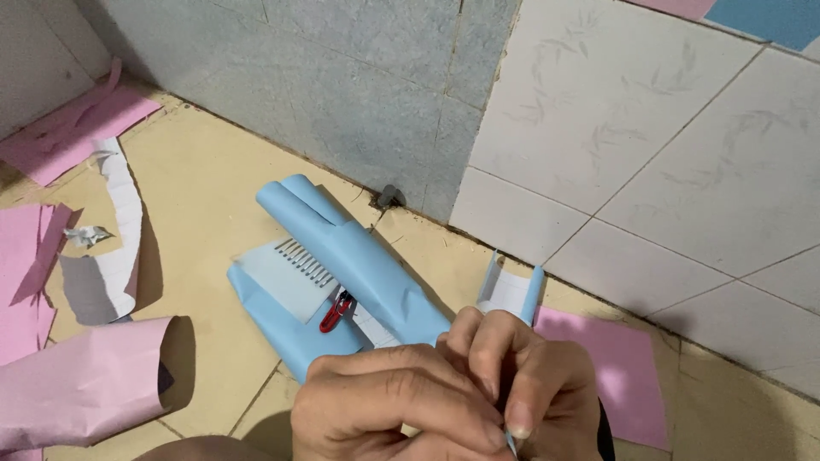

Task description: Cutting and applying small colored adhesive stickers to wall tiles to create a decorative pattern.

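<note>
Hands, left hand (pixel 397 401) and right hand (pixel 534 384), pinch a blue paper strip (pixel 511 442), its axis unclear.

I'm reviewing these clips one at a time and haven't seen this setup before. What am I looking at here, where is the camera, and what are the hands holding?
There is no machine here. One camera worn on the person's head looks down at a tiled floor beside a wall. The left hand and right hand meet at the bottom, pinching a small blue paper piece; it is mostly hidden. Ahead lies rolled light blue paper with a comb-like cut strip and red scissors. A pink paper roll and pink sheet lie around.
</note>
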